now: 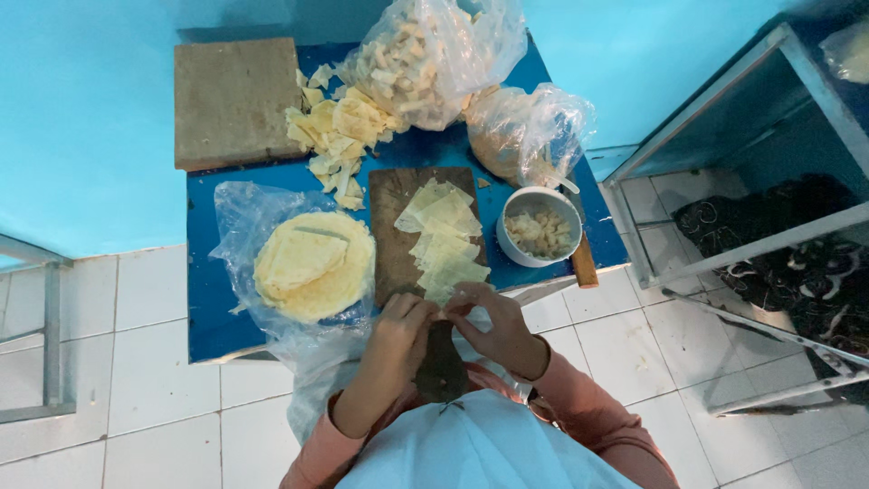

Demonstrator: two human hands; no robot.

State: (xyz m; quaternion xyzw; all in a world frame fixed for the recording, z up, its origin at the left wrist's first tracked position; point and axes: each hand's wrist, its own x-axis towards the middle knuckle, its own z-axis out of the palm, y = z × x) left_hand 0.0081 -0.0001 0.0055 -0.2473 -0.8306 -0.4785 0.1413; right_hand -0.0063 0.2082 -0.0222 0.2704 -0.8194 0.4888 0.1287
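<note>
Two hands (pixel 444 317) pinched together — seemingly on a wrapper (pixel 441 306) | clear bags (pixel 434 54) behind — board (pixel 398 226)

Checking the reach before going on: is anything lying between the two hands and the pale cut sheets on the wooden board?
Nothing visible. The left hand and right hand sit at the near end of the cut sheets on the wooden board.

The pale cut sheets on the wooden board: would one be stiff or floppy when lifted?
Probably floppy: the cut sheets look very thin and lie flat, overlapping on the wooden board. Likely light and easily torn, judging by the ragged offcuts nearby.
</note>
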